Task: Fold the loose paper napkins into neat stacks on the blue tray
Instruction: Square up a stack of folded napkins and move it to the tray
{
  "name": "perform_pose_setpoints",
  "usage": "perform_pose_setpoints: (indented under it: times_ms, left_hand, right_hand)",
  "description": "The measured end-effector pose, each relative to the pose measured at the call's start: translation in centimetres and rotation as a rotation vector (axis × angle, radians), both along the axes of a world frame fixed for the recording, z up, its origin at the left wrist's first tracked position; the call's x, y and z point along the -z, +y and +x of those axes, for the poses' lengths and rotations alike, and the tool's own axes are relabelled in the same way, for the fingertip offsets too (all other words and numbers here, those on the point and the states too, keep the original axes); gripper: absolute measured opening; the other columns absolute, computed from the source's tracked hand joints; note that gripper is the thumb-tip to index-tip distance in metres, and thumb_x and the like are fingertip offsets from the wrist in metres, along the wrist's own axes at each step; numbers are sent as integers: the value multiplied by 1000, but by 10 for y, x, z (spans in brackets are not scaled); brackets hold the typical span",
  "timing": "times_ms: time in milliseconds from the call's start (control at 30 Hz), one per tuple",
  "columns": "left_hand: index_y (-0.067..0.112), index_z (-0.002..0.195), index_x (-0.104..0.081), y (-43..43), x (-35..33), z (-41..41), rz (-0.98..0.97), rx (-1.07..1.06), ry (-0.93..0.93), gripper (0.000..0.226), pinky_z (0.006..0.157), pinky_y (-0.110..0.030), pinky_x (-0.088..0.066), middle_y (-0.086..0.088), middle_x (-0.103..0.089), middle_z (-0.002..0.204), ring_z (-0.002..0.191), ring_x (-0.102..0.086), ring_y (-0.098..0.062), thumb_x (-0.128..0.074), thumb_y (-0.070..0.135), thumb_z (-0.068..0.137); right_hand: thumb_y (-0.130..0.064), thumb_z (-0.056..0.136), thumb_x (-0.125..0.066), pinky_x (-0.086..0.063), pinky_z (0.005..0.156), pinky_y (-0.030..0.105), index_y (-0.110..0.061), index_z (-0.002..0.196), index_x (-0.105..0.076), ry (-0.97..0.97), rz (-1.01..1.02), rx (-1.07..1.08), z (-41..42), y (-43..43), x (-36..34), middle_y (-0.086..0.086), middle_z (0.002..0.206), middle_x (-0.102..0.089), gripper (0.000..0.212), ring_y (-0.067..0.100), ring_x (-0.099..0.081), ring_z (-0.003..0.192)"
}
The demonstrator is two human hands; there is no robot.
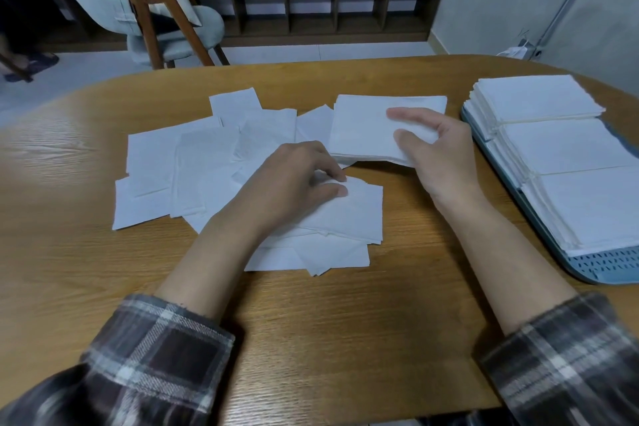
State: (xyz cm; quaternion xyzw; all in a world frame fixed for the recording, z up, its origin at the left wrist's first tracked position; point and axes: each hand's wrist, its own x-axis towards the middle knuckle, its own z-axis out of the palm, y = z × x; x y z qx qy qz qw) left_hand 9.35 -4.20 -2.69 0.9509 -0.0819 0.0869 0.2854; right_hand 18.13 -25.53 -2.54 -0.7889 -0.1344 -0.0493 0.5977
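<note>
Much bare wood was left on the table between the scattered paper and its curved near edge, and a narrower free strip was seen between the right hand and the blue tray. The tray was set at the table's right side and was partly cut off by the frame; only its perforated near end was left uncovered. Three stacks of folded napkins were laid in a row along it, white and square, with their edges roughly aligned. The loose napkins were spread across the middle of the table, flat, overlapping and turned at differing angles. A small pile of folded napkins was placed just beyond them, near the tray but apart from it. Its near right corner was pinched between the thumb and bent fingers of the right hand. The left hand was curled down over the nearest of the loose napkins, and an edge of one was nipped between thumb and forefinger.
</note>
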Motion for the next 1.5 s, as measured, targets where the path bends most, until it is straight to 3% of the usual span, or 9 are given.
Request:
perform_pose_setpoints:
  times_ms: [233, 433, 567, 767, 867, 967, 1067, 1267, 1500]
  left_hand:
    - [18, 94, -80, -3, 1, 1, 5, 3, -2, 4, 82, -40, -57, 6, -71, 99, 87, -67, -12, -77, 21, 96]
    - [14, 102, -69, -7, -11, -7, -78, 15, -71, 6, 64, -11, -39, 8, -70, 92, 72, -58, 7, -65, 18, 105]
    - [15, 104, -64, -9, -18, -10, -239, -7, -195, 4, 72, -15, -42, 9, -67, 91, 86, -62, -10, -62, 16, 106]
    - [15, 108, -66, -15, -19, -12, -432, -91, -262, 8, 78, -13, -42, 9, -68, 101, 92, -63, -8, -70, 17, 102]
    - [20, 118, -64, -13, -20, -9, -540, -154, -251, 25, 79, -17, -48, 9, -68, 111, 97, -64, -6, -77, 19, 97]
    - [14, 118, -68, -10, -23, -9, -652, -223, -233, 22, 67, -14, -47, 8, -68, 120, 91, -61, 3, -76, 13, 97]
    - [11, 101, -80, -9, -19, -7, -693, -211, -208, 15, 78, -31, -56, 9, -78, 105, 101, -69, -4, -68, 1, 99]
    - [17, 103, -85, -11, -16, -4, -746, -293, -195, 16, 79, -14, -52, 15, -81, 103, 102, -71, 1, -71, 9, 99]
    - [20, 105, -85, -12, -14, -3, -750, -328, -174, 15, 87, -17, -55, 17, -80, 104, 107, -70, 0, -73, 13, 99]
  right_hand:
    - [-9, 98, -66, -39, 89, -3, -31, 117, -80, -6, -17, 5, 1, 0, 1, -47, 100, -64, 32, -27, -52, 108]
    - [-20, 100, -68, -39, 87, -1, -27, 114, -80, -5, 58, -22, -1, 2, -3, -23, 115, -75, 21, -16, -59, 112]
    - [-32, 103, -65, -41, 97, 15, -23, 109, -81, 49, 180, -145, -7, 4, -10, -17, 115, -77, 20, -7, -64, 116]
    - [-16, 100, -72, -55, 80, 23, -10, 107, -79, 69, 151, -312, -13, 4, -8, -2, 102, -81, 12, 10, -74, 94]
    - [-17, 99, -73, -59, 92, 37, -13, 108, -79, 138, 259, -240, -7, 1, -7, 2, 108, -81, 12, 20, -76, 104]
    - [-14, 99, -71, -59, 100, 43, -10, 116, -77, 230, 347, -227, -4, 0, -6, 6, 115, -79, 18, 26, -74, 112]
    - [-14, 96, -76, -58, 92, 38, -14, 125, -73, 222, 332, -267, -5, 3, -6, 6, 121, -75, 30, 30, -70, 118]
    - [-12, 93, -78, -59, 96, 36, -39, 151, -49, 208, 328, -372, -9, 6, -8, 8, 135, -65, 70, 25, -66, 123]
    - [-7, 95, -74, -59, 92, 36, -40, 155, -42, 194, 329, -397, -10, 7, -8, 6, 129, -68, 75, 21, -69, 117]
